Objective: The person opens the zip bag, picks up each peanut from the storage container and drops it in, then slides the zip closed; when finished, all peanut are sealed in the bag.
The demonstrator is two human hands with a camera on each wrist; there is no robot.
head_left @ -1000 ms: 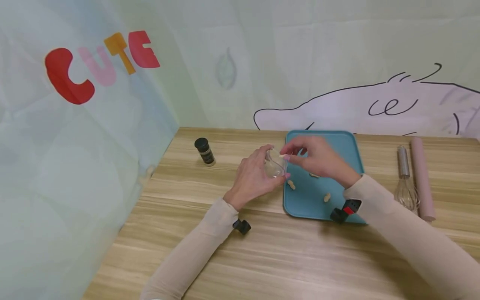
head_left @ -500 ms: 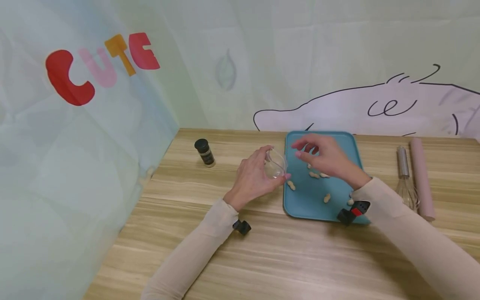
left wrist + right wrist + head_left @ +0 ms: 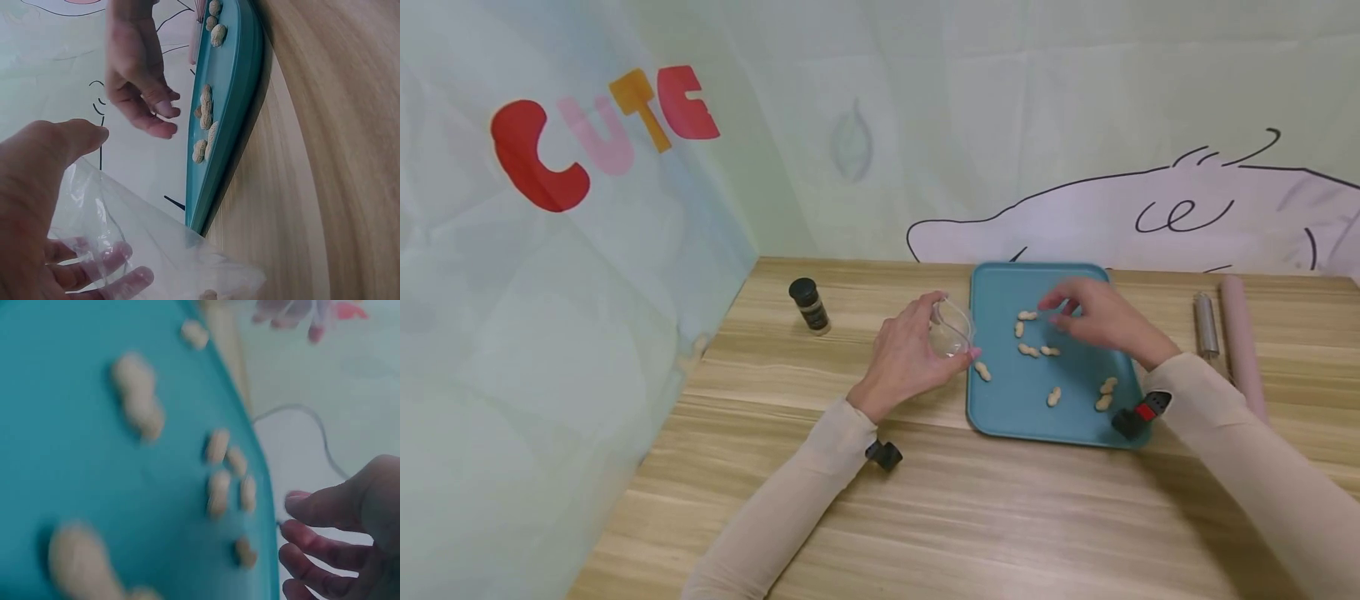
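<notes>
The left hand holds a clear plastic bag with its mouth spread, left of the blue tray. In the left wrist view a peanut shows low in the bag. Over the tray's right part hovers the right hand, fingers loosely bent, nothing between them; the left wrist view also shows this hand empty. Several unshelled peanuts lie spread on the tray, one by its left edge, one near the front and one just left of the right fingertips.
A black-capped shaker jar stands at the back left of the wooden table. To the right of the tray lie a whisk, partly hidden by the right arm, and a pink rolling pin. A printed cloth hangs behind.
The right hand has let go of a peanut at the bag's mouth and moved right, over the tray, uncovering more peanuts. The left hand and bag have stayed in place.
</notes>
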